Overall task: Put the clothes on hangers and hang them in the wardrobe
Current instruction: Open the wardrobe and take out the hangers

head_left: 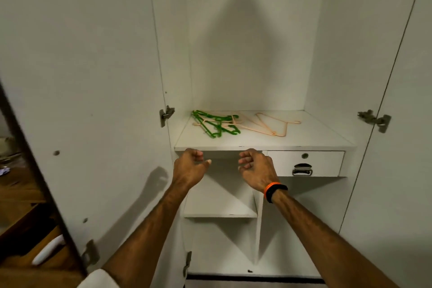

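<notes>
A: How far is the task?

B: I judge it is only at the start. The wardrobe (254, 54) stands open and nothing hangs inside. The hangers (216, 123), green and orange, lie on the shelf (304, 140). I see no clothes in view.

A: And the grip?

B: The left hand (190, 166) and the right hand (256, 167) hover just under the shelf edge, fingers loosely curled, holding nothing.

My wardrobe (257, 54) is smooth, matt white laminated board, and its door hinges (375, 120) and the drawer handle (302, 169) look like dull grey metal. On the shelf (304, 140) lie glossy green plastic hangers (214, 124) and thin, smooth peach plastic ones (268, 125). Far left, brown wood (21, 194) shows a soft sheen.
</notes>
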